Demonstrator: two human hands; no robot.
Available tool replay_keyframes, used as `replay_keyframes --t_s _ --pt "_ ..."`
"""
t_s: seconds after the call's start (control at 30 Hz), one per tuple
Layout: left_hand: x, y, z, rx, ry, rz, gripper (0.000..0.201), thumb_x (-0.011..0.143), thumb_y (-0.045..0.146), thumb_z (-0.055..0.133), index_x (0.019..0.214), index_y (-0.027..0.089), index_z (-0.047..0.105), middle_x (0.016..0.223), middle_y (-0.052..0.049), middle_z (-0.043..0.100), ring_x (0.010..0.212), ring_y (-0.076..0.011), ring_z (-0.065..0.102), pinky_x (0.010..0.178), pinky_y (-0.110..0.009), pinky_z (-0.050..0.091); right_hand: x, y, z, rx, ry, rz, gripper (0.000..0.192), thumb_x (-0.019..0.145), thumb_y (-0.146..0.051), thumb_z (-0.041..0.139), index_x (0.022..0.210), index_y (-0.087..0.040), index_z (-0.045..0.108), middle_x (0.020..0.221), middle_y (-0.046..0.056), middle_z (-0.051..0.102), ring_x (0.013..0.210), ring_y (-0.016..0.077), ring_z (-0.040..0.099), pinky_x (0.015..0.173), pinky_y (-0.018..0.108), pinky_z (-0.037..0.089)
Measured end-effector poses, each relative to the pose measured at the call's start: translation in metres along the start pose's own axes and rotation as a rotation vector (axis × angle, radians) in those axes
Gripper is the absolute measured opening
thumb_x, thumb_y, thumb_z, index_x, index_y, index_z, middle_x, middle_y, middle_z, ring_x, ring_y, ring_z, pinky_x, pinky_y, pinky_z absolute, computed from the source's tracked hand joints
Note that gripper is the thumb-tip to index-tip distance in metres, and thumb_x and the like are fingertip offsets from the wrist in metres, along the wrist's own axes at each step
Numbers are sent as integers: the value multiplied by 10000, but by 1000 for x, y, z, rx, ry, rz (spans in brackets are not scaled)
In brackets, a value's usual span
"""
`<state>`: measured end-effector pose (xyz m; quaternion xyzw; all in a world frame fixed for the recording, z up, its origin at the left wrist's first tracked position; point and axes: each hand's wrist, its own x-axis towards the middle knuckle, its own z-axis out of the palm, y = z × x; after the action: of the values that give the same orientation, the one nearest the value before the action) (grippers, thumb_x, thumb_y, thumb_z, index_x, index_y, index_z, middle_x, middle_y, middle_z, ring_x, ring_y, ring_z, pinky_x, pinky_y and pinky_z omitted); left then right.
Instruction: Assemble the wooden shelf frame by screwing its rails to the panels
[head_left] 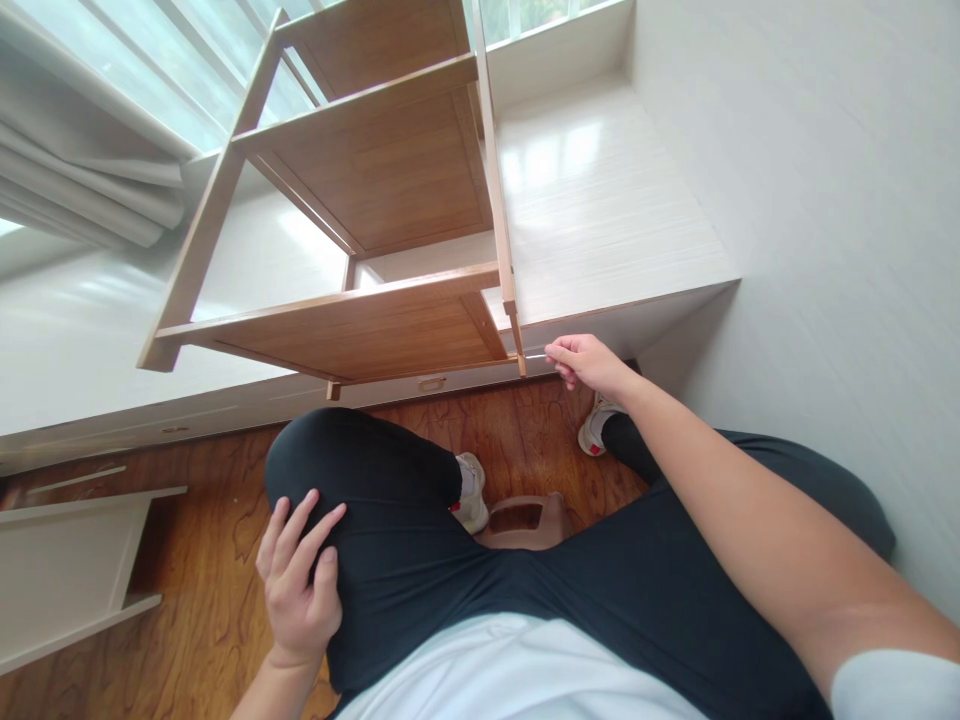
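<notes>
My right hand point(581, 360) is closed in a pinch on a thin silvery hex key point(535, 356). The key's far end meets the lower end of the right-hand upright point(520, 362) of a wooden shelf unit point(367, 325). That unit has several brown panels between light wooden rails and leans in front of me. Resting on my left knee is my left hand point(300, 575), fingers spread and holding nothing. Most of the hex key is covered by my fingers, so its bend cannot be made out.
A pale window ledge point(600, 220) runs behind the shelf unit, with a grey curtain point(82, 150) at left. A white wall point(840, 200) rises at right. On the wooden floor point(217, 560) lies a white panelled piece point(75, 565). Under me is a brown plastic stool point(551, 520).
</notes>
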<state>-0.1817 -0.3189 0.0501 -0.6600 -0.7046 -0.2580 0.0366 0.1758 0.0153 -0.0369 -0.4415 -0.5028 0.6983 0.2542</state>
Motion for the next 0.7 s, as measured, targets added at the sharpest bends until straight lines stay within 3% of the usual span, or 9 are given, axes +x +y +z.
replay_keyframes --t_s 0.17,0.3,0.43,0.57,0.7 --pt "2 2 0 6 8 5 442 996 195 532 1395 288 698 1617 -71 557 1588 -361 386 1336 -627 250 0 -3 -3 70 40 33 422 813 -553 856 764 -201 629 478 -107 397 390 45 278 353 199 314" --pt "0 -1 -1 5 -3 11 459 993 179 536 1414 292 682 1633 -69 539 1595 -366 371 1332 -639 245 0 -5 -4 -24 79 -31 388 822 -528 846 787 -193 652 526 -31 599 425 87 487 406 217 424" --pt "-1 -2 -1 0 -1 18 478 993 158 537 1429 301 669 1636 -68 536 1596 -368 367 1326 -643 247 -3 -6 -3 -129 103 -121 274 852 -445 802 858 -191 699 798 74 793 699 173 723 544 243 541" --pt "0 -1 -1 -2 1 4 465 994 165 537 1416 302 678 1628 -71 543 1595 -373 368 1327 -644 245 -7 -7 -4 -237 106 -217 196 874 -411 754 905 -220 723 948 80 824 937 248 771 621 288 578" --pt "0 -1 0 2 -5 -4 467 995 168 535 1421 300 674 1629 -76 541 1595 -380 366 1322 -658 250 -8 -8 -8 -329 96 -283 147 903 -355 703 971 -229 737 1050 76 834 996 254 764 715 335 608"
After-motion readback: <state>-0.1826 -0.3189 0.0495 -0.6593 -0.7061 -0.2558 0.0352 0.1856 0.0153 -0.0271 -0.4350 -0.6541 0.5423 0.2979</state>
